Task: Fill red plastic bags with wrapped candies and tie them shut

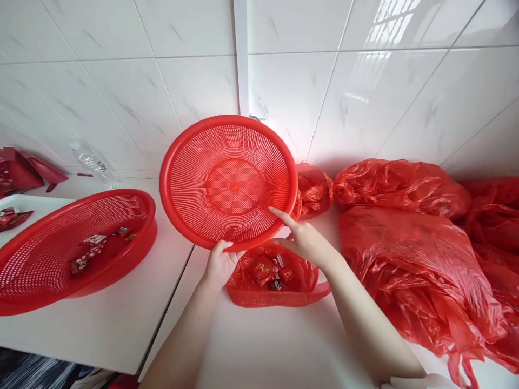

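A round red plastic colander [235, 186] is held up, its inside tilted toward me, and nothing lies in it. My left hand [221, 265] grips its lower rim, thumb over the edge and fingers underneath. My right hand [304, 237] is at the lower right rim, index finger reaching over into the bowl and the other fingers mostly behind the rim. Just below the colander sits an opened red plastic bag [279, 297] on the white table [259, 340]. Several small wrapped packets [273, 270] lie inside the bag.
On the left stands another red colander [138, 221] with several wrapped packets in it, partly over a white tray [36, 204]. A clear plastic bottle [95, 165] lies by the tiled wall. Filled red plastic bags [413, 259] crowd the right side. A seam crosses the tabletop.
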`<state>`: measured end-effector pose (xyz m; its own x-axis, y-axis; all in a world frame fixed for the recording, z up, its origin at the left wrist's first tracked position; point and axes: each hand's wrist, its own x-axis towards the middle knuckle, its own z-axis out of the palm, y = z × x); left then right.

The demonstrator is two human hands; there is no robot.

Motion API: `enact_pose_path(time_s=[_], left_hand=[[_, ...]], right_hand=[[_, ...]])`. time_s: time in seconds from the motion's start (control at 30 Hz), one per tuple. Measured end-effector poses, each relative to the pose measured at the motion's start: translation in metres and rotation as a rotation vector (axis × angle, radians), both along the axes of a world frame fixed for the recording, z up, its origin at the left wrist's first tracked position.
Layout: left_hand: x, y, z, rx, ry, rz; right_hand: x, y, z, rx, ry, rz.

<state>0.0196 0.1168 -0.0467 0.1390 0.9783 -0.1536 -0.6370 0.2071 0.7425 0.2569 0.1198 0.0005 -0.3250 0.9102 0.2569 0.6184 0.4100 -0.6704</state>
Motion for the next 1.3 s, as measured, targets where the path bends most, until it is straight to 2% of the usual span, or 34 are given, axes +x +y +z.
enact_pose_path(time_s=[0.07,0.17,0.2,0.23,0.27,0.3,0.37,0.43,0.47,0.5,0.6,0.73,0.9,1.0,1.07,1.17,1.3], left_hand=[[0.000,-0.005,0.007,0.028,0.025,-0.074],[-0.004,-0.015,0.024,0.138,0.141,-0.282],[-0.009,-0.019,0.032,0.189,0.216,-0.322],[-0.015,-0.021,0.040,0.244,0.316,-0.306],[-0.023,-0.024,0.048,0.300,0.446,-0.223],[-0.034,-0.025,0.054,0.354,0.609,-0.080],[-0.062,-0.027,0.062,0.419,1.017,0.329],[-0.097,-0.025,0.060,0.378,1.499,0.739],[-0.115,-0.023,0.056,0.301,1.703,0.889],[-0.134,-0.021,0.050,0.213,1.851,0.966],[-0.177,-0.015,0.028,0.065,2.129,0.908],[-0.198,-0.015,0.010,0.197,2.309,0.918],[-0.176,-0.012,0.011,0.502,2.241,0.744],[-0.149,0.001,0.013,0.677,2.056,0.623],[-0.130,0.013,0.014,0.720,1.884,0.561],[-0.104,0.029,0.016,0.656,1.492,0.432],[-0.078,0.036,0.018,0.376,0.802,0.352]], right_hand=[[0.000,0.001,0.000,0.092,0.009,-0.041],[0.003,0.002,0.002,0.256,0.077,-0.184],[0.006,0.001,0.004,0.296,0.098,-0.239],[0.010,0.000,0.006,0.330,0.116,-0.296],[0.014,-0.001,0.008,0.358,0.133,-0.351],[0.020,-0.003,0.011,0.375,0.152,-0.401],[0.032,-0.005,0.015,0.387,0.206,-0.478],[0.044,-0.005,0.019,0.391,0.277,-0.523],[0.050,-0.005,0.020,0.400,0.320,-0.541],[0.056,-0.005,0.021,0.413,0.367,-0.561],[0.068,-0.006,0.024,0.435,0.490,-0.598],[0.074,-0.011,0.032,0.424,0.521,-0.655],[0.071,-0.015,0.036,0.396,0.538,-0.654],[0.066,-0.016,0.035,0.406,0.483,-0.621],[0.059,-0.017,0.034,0.400,0.449,-0.576],[0.040,-0.021,0.036,0.343,0.457,-0.433],[-0.008,-0.031,0.043,0.158,0.468,-0.148]])
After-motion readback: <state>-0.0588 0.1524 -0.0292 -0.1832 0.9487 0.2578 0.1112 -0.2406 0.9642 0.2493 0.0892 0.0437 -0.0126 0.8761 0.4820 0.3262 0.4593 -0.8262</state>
